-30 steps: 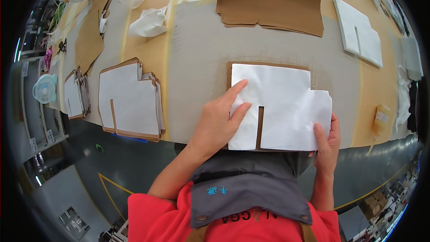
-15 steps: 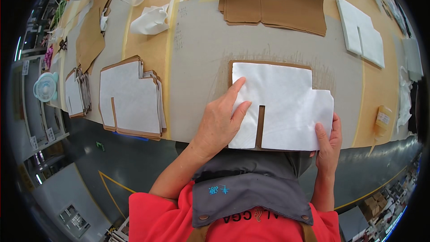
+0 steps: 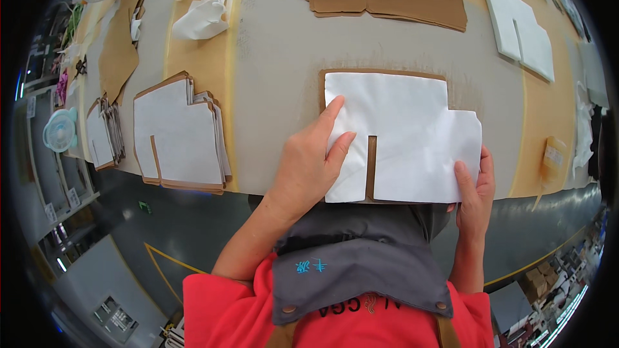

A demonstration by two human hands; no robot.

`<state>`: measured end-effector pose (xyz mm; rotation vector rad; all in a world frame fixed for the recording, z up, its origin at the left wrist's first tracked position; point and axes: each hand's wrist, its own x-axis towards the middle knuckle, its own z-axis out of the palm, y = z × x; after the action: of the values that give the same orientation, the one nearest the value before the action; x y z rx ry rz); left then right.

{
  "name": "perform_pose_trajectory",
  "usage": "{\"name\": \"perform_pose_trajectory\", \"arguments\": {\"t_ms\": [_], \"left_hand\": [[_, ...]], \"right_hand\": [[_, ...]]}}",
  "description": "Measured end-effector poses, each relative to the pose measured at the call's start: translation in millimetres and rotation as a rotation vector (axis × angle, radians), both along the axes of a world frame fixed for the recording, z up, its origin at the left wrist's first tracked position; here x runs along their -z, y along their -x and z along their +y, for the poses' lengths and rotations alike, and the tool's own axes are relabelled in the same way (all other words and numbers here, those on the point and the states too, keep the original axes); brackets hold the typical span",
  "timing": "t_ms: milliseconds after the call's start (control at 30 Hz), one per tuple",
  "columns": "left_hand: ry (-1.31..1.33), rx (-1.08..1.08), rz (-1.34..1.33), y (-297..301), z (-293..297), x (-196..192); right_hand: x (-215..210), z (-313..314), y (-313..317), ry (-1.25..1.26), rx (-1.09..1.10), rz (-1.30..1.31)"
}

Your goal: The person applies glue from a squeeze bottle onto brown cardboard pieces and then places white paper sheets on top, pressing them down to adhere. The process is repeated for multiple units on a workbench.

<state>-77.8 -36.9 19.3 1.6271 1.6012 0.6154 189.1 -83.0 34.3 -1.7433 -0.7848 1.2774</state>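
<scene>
1. A grey-and-tan surface (image 3: 277, 58) spans a workshop.
2. At 9 o'clock, a stack of lined cut-outs (image 3: 177, 132) sits squared off.
3. Left hand (image 3: 309, 161) lies flat, fingers spread, pinning the white sheet (image 3: 406, 135) at centre onto brown card (image 3: 387, 74), apparently for alignment.
4. Right hand (image 3: 474, 187), at 4 o'clock, steadies the sheet's edge, gripping nothing.

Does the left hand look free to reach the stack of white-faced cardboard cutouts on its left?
Probably yes: the left hand rests flat on the white sheet, holding nothing; bare table lies between it and the stack.
</scene>
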Motion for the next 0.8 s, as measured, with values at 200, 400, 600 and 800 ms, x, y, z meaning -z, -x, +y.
{"name": "perform_pose_trajectory", "arguments": {"t_ms": [200, 400, 600, 800], "left_hand": [[0.039, 0.011, 0.006, 2.4, -2.7, -6.9], [0.143, 0.012, 0.015, 7.9, -8.5, -15.2], [0.146, 0.041, 0.049, 14.1, -12.8, -15.9], [0.065, 0.063, 0.100, 12.7, -14.7, -11.8]], "right_hand": [[1.6, -1.8, -3.8, 0.017, -0.018, 0.001], [5.0, -2.0, -3.3, 0.004, -0.020, -0.025], [6.9, -3.3, -5.0, -0.001, -0.025, -0.025], [7.7, -4.7, -4.3, -0.018, -0.030, -0.038]]}}
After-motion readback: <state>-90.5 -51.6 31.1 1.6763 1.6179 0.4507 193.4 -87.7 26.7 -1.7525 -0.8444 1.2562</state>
